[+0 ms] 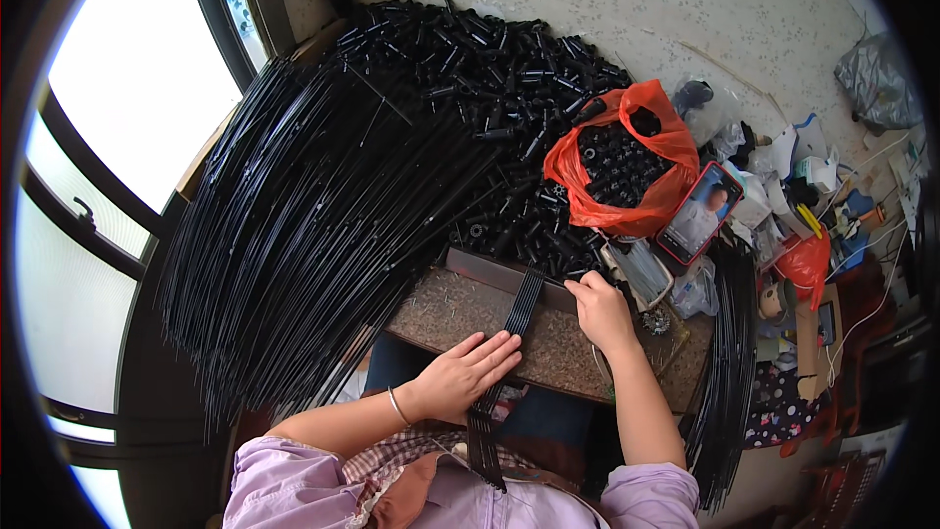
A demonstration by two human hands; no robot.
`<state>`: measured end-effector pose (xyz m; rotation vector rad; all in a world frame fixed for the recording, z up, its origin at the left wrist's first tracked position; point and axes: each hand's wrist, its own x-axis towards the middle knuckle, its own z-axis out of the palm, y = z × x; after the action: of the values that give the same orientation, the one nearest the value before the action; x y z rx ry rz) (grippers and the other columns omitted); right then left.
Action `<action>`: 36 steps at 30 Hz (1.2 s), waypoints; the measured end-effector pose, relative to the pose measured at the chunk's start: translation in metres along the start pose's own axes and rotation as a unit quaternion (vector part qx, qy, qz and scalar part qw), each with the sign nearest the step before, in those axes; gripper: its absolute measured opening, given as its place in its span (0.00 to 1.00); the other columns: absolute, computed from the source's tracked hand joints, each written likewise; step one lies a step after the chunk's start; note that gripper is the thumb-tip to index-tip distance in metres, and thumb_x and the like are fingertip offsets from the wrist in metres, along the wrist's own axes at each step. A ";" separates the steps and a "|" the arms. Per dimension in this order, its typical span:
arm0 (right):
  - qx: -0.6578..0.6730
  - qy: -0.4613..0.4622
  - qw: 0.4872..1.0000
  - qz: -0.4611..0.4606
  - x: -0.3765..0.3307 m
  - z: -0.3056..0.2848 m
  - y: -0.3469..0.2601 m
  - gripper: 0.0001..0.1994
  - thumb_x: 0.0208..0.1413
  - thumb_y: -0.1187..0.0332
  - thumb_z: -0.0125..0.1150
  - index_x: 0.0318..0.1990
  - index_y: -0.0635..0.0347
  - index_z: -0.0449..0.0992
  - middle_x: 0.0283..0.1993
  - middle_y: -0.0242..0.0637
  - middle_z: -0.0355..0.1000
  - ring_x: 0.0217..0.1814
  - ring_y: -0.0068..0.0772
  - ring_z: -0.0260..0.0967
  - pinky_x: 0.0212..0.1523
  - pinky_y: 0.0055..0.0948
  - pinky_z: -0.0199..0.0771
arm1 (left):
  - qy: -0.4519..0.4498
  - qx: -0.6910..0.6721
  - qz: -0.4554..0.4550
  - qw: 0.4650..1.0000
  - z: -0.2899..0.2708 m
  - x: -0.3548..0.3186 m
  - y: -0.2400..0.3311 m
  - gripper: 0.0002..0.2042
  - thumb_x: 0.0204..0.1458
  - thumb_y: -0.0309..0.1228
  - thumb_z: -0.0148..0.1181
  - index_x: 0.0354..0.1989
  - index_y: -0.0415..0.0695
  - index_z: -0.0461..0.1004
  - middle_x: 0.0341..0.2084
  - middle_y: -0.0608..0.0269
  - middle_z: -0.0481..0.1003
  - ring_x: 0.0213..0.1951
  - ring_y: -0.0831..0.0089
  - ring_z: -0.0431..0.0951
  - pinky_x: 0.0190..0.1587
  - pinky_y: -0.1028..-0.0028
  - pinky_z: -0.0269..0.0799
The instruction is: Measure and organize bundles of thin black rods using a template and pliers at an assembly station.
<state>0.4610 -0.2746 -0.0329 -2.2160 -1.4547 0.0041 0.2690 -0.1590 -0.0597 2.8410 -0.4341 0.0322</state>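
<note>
Several fingers of the left hand (455, 377), nearly together, lie flat on black rods (527, 299) crossing the speckled board (446, 309); the right hand's (599, 309) curl at the brown rail (480, 271), grip unclear. Thin rods look light, springy, slick, best held mid-bundle. Beyond: short glossy tubes (470, 49), crinkled red bag (612, 218).

Rods (526, 299) smooth, v. glossy; bag (617, 219) crinkly plast., semi-shiny.
</note>
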 end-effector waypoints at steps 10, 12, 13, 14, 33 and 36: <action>0.003 -0.028 1.000 -0.012 0.001 -0.001 -0.002 0.10 0.37 0.78 0.47 0.31 0.58 0.70 0.24 0.37 0.61 0.24 0.37 0.62 0.24 0.29 0.63 | 0.015 -0.045 -0.004 0.999 0.001 -0.001 0.003 0.33 0.32 0.35 0.47 0.51 0.36 0.46 0.52 0.54 0.45 0.55 0.66 0.43 0.53 0.68 0.40; 0.007 -0.023 1.000 -0.014 0.001 0.000 -0.002 0.11 0.37 0.78 0.47 0.31 0.58 0.70 0.24 0.37 0.61 0.24 0.37 0.62 0.24 0.29 0.63 | 0.019 -0.050 -0.006 0.999 0.001 -0.001 0.003 0.33 0.32 0.35 0.47 0.51 0.36 0.46 0.52 0.54 0.45 0.55 0.66 0.43 0.53 0.68 0.40; 0.012 -0.018 1.000 -0.016 0.001 0.000 -0.002 0.11 0.37 0.78 0.47 0.31 0.58 0.70 0.24 0.37 0.60 0.24 0.37 0.62 0.24 0.29 0.63 | 0.021 -0.055 -0.007 0.998 0.001 -0.001 0.003 0.33 0.32 0.34 0.47 0.51 0.36 0.46 0.52 0.54 0.45 0.55 0.66 0.43 0.53 0.68 0.40; 0.012 -0.018 1.000 -0.016 0.002 0.002 -0.002 0.11 0.37 0.78 0.47 0.31 0.58 0.70 0.24 0.37 0.60 0.24 0.37 0.62 0.24 0.29 0.63 | 0.022 -0.055 -0.008 0.998 0.001 -0.001 0.003 0.33 0.32 0.34 0.47 0.51 0.36 0.46 0.52 0.54 0.45 0.55 0.66 0.43 0.53 0.68 0.40; -0.125 0.028 0.978 -0.162 -0.005 0.003 0.004 0.06 0.34 0.76 0.48 0.26 0.59 0.67 0.22 0.33 0.58 0.27 0.32 0.60 0.26 0.26 0.61 | 0.002 -0.026 0.014 1.000 0.000 -0.012 -0.009 0.37 0.28 0.39 0.51 0.50 0.37 0.46 0.52 0.55 0.45 0.54 0.67 0.45 0.52 0.69 0.42; -0.097 0.036 0.987 -0.122 0.001 0.007 -0.001 0.09 0.34 0.77 0.48 0.28 0.58 0.68 0.21 0.34 0.58 0.26 0.32 0.61 0.23 0.27 0.62 | 0.009 -0.022 0.014 1.000 0.000 -0.013 -0.014 0.38 0.27 0.41 0.51 0.50 0.38 0.47 0.52 0.55 0.45 0.54 0.67 0.45 0.52 0.69 0.43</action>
<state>0.4593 -0.2703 -0.0387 -2.1446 -1.7390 -0.3068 0.2609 -0.1421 -0.0641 2.7889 -0.4641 0.0529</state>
